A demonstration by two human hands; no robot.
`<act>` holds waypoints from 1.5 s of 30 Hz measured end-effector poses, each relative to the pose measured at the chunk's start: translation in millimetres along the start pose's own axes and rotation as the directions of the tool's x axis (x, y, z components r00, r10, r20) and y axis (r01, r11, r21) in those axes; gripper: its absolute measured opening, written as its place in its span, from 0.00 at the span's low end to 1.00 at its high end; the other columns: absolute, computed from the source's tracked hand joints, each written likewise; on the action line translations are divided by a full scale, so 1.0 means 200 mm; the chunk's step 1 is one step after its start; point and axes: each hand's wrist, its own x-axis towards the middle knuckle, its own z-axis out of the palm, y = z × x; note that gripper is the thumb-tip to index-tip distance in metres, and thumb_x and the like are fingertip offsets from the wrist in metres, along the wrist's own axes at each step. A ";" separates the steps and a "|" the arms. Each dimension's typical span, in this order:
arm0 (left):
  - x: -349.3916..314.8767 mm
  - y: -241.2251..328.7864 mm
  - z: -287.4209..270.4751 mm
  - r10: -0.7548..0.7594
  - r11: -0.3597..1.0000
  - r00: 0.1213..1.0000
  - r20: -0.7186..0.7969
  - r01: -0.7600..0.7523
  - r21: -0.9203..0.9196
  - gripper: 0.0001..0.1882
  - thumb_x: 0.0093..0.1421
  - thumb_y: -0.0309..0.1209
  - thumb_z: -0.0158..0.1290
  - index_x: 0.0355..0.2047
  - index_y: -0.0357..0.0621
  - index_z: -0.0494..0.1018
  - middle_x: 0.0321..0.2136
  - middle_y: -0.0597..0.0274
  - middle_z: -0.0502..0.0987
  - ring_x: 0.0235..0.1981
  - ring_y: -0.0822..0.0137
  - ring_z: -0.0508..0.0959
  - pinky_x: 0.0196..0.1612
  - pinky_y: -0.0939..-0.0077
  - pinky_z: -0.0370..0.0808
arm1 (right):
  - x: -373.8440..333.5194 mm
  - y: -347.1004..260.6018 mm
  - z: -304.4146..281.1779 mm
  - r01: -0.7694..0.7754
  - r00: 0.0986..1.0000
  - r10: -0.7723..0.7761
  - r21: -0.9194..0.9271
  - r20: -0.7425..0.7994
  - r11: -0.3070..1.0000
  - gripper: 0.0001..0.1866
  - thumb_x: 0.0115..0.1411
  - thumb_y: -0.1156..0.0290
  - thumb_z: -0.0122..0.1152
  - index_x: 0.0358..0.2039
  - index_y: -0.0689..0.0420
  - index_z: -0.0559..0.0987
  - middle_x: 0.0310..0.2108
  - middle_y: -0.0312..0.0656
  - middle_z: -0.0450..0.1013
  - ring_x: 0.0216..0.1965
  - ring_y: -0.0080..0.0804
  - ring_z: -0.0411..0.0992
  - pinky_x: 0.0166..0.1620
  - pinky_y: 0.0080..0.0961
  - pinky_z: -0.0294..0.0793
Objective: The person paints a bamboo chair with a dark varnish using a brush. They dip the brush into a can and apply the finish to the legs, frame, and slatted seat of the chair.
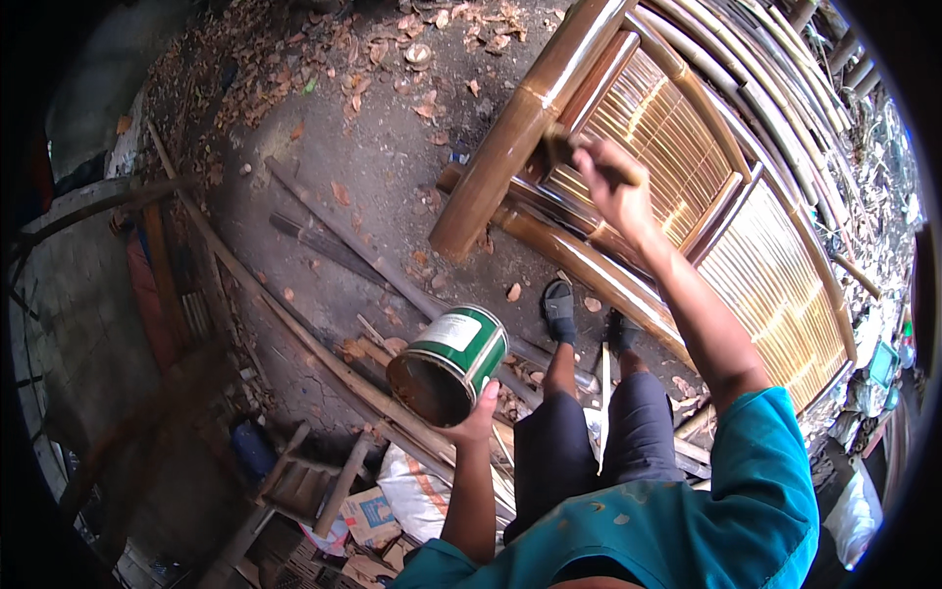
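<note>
My left hand (473, 416) is closed around the lower side of a green metal can (485, 355) with a white label. The can is tilted, and its dark open mouth faces me. In my right hand (618, 191) is a paintbrush (559, 143), slightly blurred, its bristle end at the inner side of a thick glossy bamboo post (549, 88). That post belongs to a varnished bamboo furniture piece with slatted panels (653, 128). The right forearm passes over the lower rails. Whether the bristles touch the bamboo, I cannot tell.
Long bamboo poles (255, 280) lie across the dirt floor on the left. More poles (785, 128) are stacked behind the furniture at the right. Dry leaves (373, 49) litter the ground. A white sack (412, 481) and a cardboard box (371, 515) lie near the lower left.
</note>
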 end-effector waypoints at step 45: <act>-0.48 -0.21 -0.10 0.024 1.000 0.982 -0.189 -0.027 -0.014 0.52 0.51 0.33 0.71 0.67 0.28 0.50 0.62 0.44 0.63 0.60 0.53 0.70 0.61 0.61 0.72 | -0.02 0.21 -0.29 0.933 0.337 0.223 -0.356 0.915 0.047 0.24 0.65 0.75 0.56 0.62 0.53 0.70 0.44 0.47 0.78 0.27 0.28 0.76 0.26 0.19 0.80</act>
